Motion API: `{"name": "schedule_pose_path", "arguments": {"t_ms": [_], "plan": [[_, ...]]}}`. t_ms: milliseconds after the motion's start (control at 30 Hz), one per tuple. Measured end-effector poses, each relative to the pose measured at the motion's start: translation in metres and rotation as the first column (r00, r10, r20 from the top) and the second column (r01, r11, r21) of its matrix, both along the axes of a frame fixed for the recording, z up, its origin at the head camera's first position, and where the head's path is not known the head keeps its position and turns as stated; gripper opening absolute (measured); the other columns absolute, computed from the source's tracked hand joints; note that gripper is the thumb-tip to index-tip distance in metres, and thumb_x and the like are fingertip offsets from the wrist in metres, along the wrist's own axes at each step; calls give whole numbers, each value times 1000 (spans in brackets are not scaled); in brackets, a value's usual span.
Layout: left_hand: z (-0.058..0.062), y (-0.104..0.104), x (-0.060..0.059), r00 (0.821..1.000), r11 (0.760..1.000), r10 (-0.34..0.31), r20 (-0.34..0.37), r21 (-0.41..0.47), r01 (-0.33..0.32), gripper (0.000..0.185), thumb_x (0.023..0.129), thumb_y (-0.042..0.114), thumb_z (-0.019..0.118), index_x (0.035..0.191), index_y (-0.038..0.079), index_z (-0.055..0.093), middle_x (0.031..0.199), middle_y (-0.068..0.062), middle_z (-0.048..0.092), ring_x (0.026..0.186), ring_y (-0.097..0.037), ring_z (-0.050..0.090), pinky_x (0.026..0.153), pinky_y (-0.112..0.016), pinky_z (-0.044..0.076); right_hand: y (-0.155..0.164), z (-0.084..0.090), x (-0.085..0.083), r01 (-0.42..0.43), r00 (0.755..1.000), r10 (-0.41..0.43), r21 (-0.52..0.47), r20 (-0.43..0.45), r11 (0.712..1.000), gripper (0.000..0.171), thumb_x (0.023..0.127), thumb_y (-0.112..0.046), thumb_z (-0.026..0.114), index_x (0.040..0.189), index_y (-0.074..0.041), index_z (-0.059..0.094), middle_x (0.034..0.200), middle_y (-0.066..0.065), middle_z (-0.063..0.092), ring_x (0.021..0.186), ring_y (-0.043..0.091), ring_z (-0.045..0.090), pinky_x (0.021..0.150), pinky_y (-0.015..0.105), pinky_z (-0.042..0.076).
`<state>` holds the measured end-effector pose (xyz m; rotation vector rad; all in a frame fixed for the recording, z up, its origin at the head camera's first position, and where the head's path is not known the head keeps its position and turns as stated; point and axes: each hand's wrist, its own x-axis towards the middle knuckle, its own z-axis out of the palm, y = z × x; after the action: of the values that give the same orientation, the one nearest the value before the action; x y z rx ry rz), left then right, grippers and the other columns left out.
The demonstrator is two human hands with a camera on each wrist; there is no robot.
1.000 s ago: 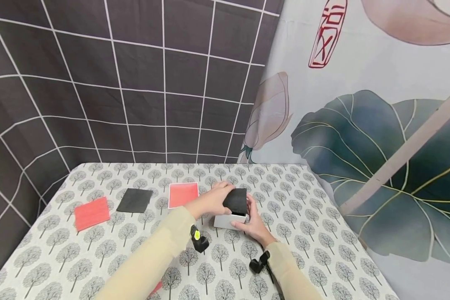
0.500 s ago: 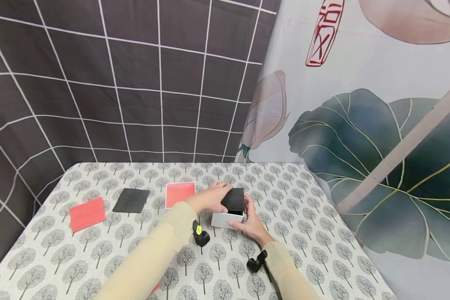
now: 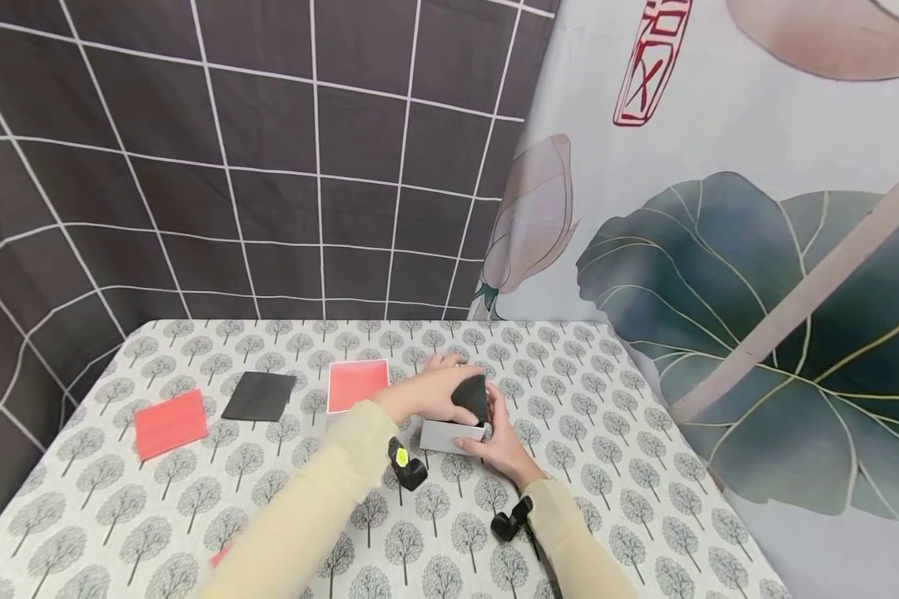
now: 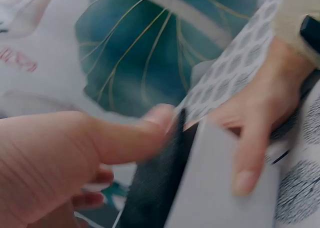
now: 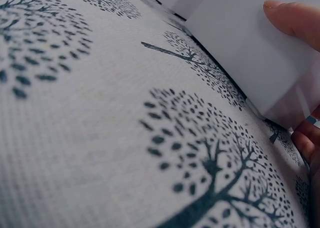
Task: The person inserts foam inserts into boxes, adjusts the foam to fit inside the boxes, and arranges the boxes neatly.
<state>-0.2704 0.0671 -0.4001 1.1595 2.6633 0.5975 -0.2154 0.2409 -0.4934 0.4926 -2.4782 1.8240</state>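
Observation:
A white box (image 3: 440,436) sits on the tree-print cloth in the head view. My right hand (image 3: 500,441) grips its right end, thumb (image 5: 295,20) along the front wall and fingers behind. A folded black cloth (image 3: 472,397) stands up at the box opening, slanting down to it. My left hand (image 3: 438,393) pinches this cloth from the left, thumb in front and fingers reaching over the far side. In the left wrist view the black cloth (image 4: 155,188) runs along the inside of the box wall (image 4: 215,183). The inside of the box is mostly hidden.
Left of the box lies a white-edged square, red inside (image 3: 358,385), like a shallow lid. Farther left lie a flat black cloth (image 3: 259,396) and a red folded cloth (image 3: 171,424). A red corner (image 3: 220,555) shows beside my left sleeve.
The left fingers have moved further over the black cloth, and less of it shows above the box. The right hand keeps its grip on the box. The head view has shifted slightly.

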Motion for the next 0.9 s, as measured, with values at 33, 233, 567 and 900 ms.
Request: {"name": "schedule_pose_path", "arguments": {"t_ms": [33,233,567,900], "plan": [[0,3,2,1000,1000,-15,-20,13,15,68,81,38,70,139,15,44,140,-13,38,124,-30,33,102,-46,34,0,1,0,0,1000,0,2,8,1000,95,73,-7,76,144,-11,14,132,16,42,116,30,46,102,50,32],[-2,18,15,998,1000,-2,-71,-15,1,44,87,32,62,130,24,54,133,-3,47,116,-23,41,86,-44,50,1,5,2,17,1000,-18,39,22,999,95,74,-12,77,145,-14,14,146,15,27,128,31,35,107,53,24],[-8,20,19,984,993,69,-163,-87,-84,57,82,36,69,133,17,51,135,0,47,119,-20,41,85,-41,51,2,6,3,24,1000,-24,26,6,999,102,71,-7,78,146,-1,8,136,19,38,118,30,45,102,48,34],[-14,23,22,976,979,158,-153,-108,-176,51,80,36,71,125,16,58,123,0,50,107,-17,43,75,-34,54,-1,1,1,-4,1000,4,-11,-2,1000,101,70,-4,78,146,-5,11,137,16,39,116,28,46,99,43,38]]}}
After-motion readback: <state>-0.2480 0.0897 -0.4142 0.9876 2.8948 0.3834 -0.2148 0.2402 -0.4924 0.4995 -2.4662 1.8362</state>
